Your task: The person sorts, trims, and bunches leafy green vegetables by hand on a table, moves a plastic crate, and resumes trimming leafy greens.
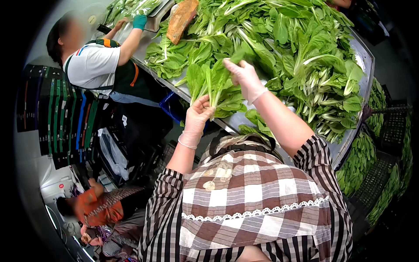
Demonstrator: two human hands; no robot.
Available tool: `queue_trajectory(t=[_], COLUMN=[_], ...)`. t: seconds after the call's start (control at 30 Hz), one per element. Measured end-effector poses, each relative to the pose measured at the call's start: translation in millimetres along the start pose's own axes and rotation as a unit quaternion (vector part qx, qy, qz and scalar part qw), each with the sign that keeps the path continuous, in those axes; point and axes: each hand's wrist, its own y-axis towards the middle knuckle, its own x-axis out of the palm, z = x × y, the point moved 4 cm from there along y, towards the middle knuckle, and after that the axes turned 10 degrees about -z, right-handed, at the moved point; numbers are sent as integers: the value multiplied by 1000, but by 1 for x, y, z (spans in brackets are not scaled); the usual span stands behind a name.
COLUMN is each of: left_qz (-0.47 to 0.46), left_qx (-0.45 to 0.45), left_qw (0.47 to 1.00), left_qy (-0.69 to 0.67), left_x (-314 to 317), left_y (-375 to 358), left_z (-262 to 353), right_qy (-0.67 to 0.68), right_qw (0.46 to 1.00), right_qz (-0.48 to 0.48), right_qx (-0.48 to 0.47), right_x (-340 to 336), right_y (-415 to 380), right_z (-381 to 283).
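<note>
Leafy greens with pale stems [323, 83] lie heaped on a metal table [365, 59]. Near the table's front edge, my left hand [198, 115], in a thin clear glove, is closed round the stems of a small bunch of greens [204, 83], whose leaves point up and away. To the right of that bunch and a little farther off, my right hand [244, 78], also gloved, pinches a green leaf [244, 54] that is blurred by motion. More loose greens lie just under and beside the bunch.
A brown block [181, 19] rests on the greens at the back left. Beside the table's left end a co-worker [94, 61] handles bagged greens near a scale [158, 16]. Another person [98, 205] is at lower left. Crates of greens [360, 163] stand at right.
</note>
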Motion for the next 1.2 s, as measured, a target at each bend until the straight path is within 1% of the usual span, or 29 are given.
queue_trajectory(t=[0.1, 0.2, 0.3, 0.37, 0.4, 0.43, 0.47, 0.53, 0.57, 0.6, 0.63, 0.67, 0.7, 0.73, 0.77, 0.8, 0.83, 0.87, 0.9, 0.93, 0.97, 1.0, 1.07, 1.1, 1.13, 1.17, 1.2], left_qz=[-45, -52, -41, -48, -33, -25, -16, -9, -11, -13, 6, -9, -5, -4, -18, -33, -22, -11, 23, 57, 78, 77, -8, -75, -127, -160, -188], left_qx=[-76, -142, -116, -92, -77, -77, -77, -50, -51, -54, -49, -62, -92, -119, -97, -72, -70, -27, 53, 135, 76, 90, 154, 187, 191, 178, 144], left_qw=[996, 988, 990, 991, 991, 986, 979, 972, 973, 974, 982, 988, 995, 989, 973, 943, 886, 864, 819, 762, 792, 824, 842, 831, 813, 810, 807], left_qy=[4, -29, -67, -84, -106, -148, -188, -230, -224, -218, -185, -143, -29, 86, 207, 325, 457, 503, 571, 631, 600, 553, 518, 518, 535, 536, 542], left_x=[0, -15, -20, -24, -26, -31, -36, -43, -43, -46, -51, -60, -68, -74, -84, -94, -119, -117, -116, -112, -78, -69, -46, -29, -8, 9, 27], left_y=[-10, -9, -6, -2, 1, 4, 8, 8, 12, 17, 24, 31, 35, 41, 47, 57, 69, 68, 66, 62, 47, 35, 33, 34, 34, 38, 44], left_z=[7, -12, -12, -9, -9, -8, -5, 12, 18, 21, 21, 19, 19, 19, 16, 7, -11, -9, -6, -3, 24, 25, 15, 8, 2, -8, -17], right_qy=[-8, -4, 7, 70, 102, 123, 141, 175, 199, 205, 209, 213, 173, 131, 57, -47, -109, -169, -182, -180, -242, -305, -356, -380, -404, -466, -503], right_qw=[1000, 999, 997, 996, 994, 990, 987, 979, 971, 965, 960, 953, 958, 960, 956, 951, 947, 939, 939, 933, 914, 891, 851, 830, 809, 763, 737], right_qz=[-18, -19, 0, 14, 20, -36, -40, 27, 72, 86, 92, 100, 127, 156, 217, 255, 271, 285, 277, 288, 294, 296, 331, 345, 359, 365, 364], right_qx=[-22, -44, -71, -54, -46, -59, -62, -98, -108, -139, -164, -189, -190, -190, -187, -169, -131, -91, -86, -122, -139, -160, -201, -217, -233, -261, -267], right_x=[0, -2, -13, -22, -30, -36, -43, -51, -54, -59, -69, -79, -86, -89, -87, -91, -98, -104, -110, -111, -113, -107, -100, -95, -93, -91, -91], right_y=[-4, -28, -45, -57, -63, -68, -75, -97, -108, -119, -130, -144, -161, -179, -195, -210, -222, -231, -233, -232, -233, -236, -241, -243, -246, -250, -252], right_z=[-6, -14, -17, -15, -12, -11, -6, 5, 4, 3, -1, -6, -14, -23, -26, -32, -30, -23, -11, 4, 14, 28, 17, 12, 6, -1, -3])
